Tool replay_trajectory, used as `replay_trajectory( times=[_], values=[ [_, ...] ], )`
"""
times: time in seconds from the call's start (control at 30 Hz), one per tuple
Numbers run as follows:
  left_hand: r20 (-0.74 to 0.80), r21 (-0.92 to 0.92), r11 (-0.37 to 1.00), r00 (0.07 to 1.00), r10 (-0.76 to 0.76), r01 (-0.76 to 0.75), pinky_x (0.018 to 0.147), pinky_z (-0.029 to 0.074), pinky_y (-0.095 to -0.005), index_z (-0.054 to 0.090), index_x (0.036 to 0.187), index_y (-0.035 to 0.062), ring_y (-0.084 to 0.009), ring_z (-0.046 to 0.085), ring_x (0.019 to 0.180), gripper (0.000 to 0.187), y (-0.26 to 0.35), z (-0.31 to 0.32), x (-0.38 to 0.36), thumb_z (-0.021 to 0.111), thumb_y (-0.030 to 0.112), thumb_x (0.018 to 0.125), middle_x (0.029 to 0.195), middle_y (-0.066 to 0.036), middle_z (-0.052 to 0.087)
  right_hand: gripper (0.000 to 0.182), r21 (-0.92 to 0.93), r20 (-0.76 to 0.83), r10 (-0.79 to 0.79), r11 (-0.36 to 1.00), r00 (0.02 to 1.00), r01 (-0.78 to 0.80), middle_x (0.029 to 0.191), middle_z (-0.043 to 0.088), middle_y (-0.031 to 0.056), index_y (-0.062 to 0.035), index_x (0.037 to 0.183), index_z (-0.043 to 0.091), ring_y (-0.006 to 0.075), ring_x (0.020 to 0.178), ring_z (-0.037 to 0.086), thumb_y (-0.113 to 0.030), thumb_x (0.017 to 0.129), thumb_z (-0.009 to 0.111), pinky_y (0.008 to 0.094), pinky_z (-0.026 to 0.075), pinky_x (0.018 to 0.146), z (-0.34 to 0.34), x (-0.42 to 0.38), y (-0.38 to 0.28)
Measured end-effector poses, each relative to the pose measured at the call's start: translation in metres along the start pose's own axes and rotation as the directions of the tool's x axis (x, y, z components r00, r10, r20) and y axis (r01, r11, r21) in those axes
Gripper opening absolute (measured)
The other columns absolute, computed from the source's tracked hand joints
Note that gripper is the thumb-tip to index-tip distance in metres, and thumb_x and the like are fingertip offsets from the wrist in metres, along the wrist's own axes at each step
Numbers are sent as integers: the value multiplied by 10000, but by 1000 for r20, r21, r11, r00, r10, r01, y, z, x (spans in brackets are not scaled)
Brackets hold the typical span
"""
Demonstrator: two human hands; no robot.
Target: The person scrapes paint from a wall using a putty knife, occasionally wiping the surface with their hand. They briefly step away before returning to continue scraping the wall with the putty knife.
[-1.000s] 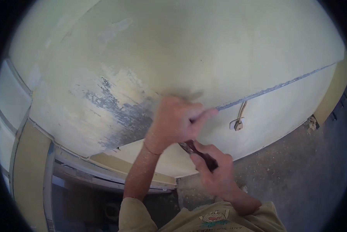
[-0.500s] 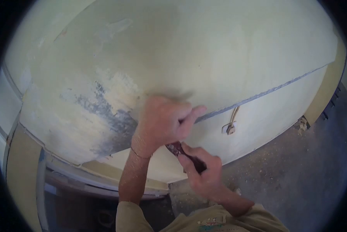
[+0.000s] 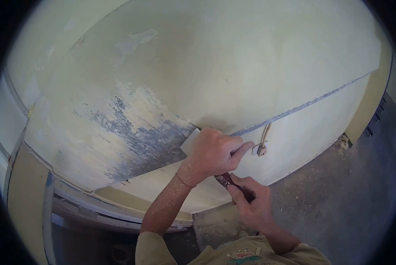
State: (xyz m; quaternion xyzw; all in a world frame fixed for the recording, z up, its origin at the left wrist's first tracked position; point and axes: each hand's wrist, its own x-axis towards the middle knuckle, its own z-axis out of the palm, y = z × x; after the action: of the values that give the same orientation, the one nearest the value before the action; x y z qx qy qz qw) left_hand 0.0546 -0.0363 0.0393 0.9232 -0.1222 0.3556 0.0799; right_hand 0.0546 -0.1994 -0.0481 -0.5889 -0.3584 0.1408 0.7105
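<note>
The left hand [image 3: 213, 152] is curled closed over the head end of a flat-bladed tool [image 3: 225, 179] while the right hand [image 3: 257, 199] wraps its dark reddish handle from below, both at the lower edge of a pale green wall surface [image 3: 233, 66]. The inner side of the left hand's grip is hidden.

The wall surface spreads across the upper view, above a whiter wall [image 3: 308, 128] and a grey floor [image 3: 330, 176] dotted with pale flecks. A rough grey patch [image 3: 149, 143] lies on the wall surface, just beside the tool. A light-colored T-shirt [image 3: 156, 249] shows below the hands.

The tool slants between the two hands, its pale blade [image 3: 189, 142] jutting past the left hand over the grey patch. It looks light enough to wield easily, with a stiff handle; the thin blade may flex slightly. The handle offers the surest hold, with the other hand bearing near the head, clear of the blade's edge. Dust could make the grip slippery.

A small fitting [image 3: 262, 151] hangs from a cord [image 3: 266, 132] to the right. A thin bracelet [image 3: 184, 181] circles the flecked left wrist.
</note>
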Motion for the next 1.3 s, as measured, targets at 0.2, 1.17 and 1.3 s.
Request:
replay_trajectory(
  times=[0.2, 1.17, 1.3],
  values=[
    [57, -14, 996, 995, -84, 85, 394, 321, -361, 482, 493, 47, -291, 394, 367, 432, 4, -11, 0, 738, 180, 814, 436, -129, 401, 207, 72, -17, 5, 997, 1000, -4, 669, 600, 93, 46, 1083, 644, 51, 611, 474, -57, 904, 643, 244, 421, 536, 8, -5, -8],
    [-19, 13, 999, 999, 35, -35, 397, 310, -363, 485, 500, 53, -295, 367, 375, 440, -7, -14, -1, 743, 213, 819, 437, -135, 368, 209, 87, -36, -29, 996, 999, 32, 626, 554, 15, 49, 1103, 636, 27, 574, 428, -54, 922, 632, 228, 352, 487, 16, 5, 4],
    [-69, 44, 994, 993, -101, 104, 386, 295, -349, 472, 502, 49, -276, 324, 382, 428, -5, -52, 9, 750, 159, 809, 439, -124, 355, 224, 177, 61, -108, 980, 992, 96, 650, 556, 16, 41, 1115, 621, 34, 598, 393, -71, 922, 640, 256, 357, 488, 33, 28, -23]
  ],
)
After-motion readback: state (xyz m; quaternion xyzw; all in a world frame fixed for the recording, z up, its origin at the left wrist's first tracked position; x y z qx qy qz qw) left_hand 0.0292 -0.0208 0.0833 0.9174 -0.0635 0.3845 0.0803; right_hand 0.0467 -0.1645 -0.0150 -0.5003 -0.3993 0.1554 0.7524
